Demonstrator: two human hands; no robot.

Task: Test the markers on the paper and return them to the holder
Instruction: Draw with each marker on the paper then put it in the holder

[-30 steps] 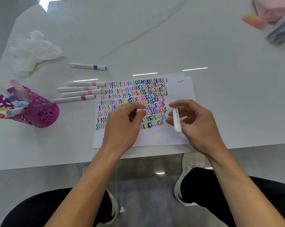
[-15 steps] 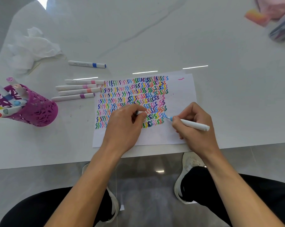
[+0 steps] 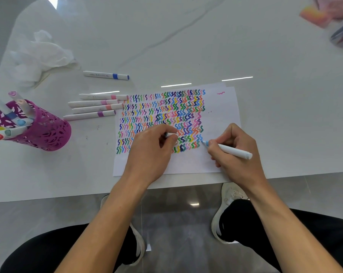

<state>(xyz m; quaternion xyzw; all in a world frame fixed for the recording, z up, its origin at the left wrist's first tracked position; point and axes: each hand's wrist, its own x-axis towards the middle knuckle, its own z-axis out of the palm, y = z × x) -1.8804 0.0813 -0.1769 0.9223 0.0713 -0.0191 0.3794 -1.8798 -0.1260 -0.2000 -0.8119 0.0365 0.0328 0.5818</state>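
Observation:
A white paper point(image 3: 221, 113) covered in rows of coloured squiggles lies near the table's front edge. My right hand point(image 3: 235, 152) grips a white marker point(image 3: 233, 151) with a light blue tip, and the tip touches the paper at the right end of the lower rows. My left hand point(image 3: 152, 152) rests on the paper and pinches the marker's cap point(image 3: 169, 134) between thumb and fingers. A purple perforated holder point(image 3: 42, 131) stands at the left with several markers in it. Several capped markers point(image 3: 91, 107) lie side by side left of the paper.
A blue-banded marker point(image 3: 106, 75) lies alone behind the row. Crumpled white tissue point(image 3: 40, 54) sits at the back left. A pink pouch and an orange-pink eraser point(image 3: 312, 15) sit at the far right corner. My legs and shoes show below the table edge.
My right hand turned the uncapped marker from upright to a writing grip and lowered its tip onto the paper. The left hand kept still with the cap.

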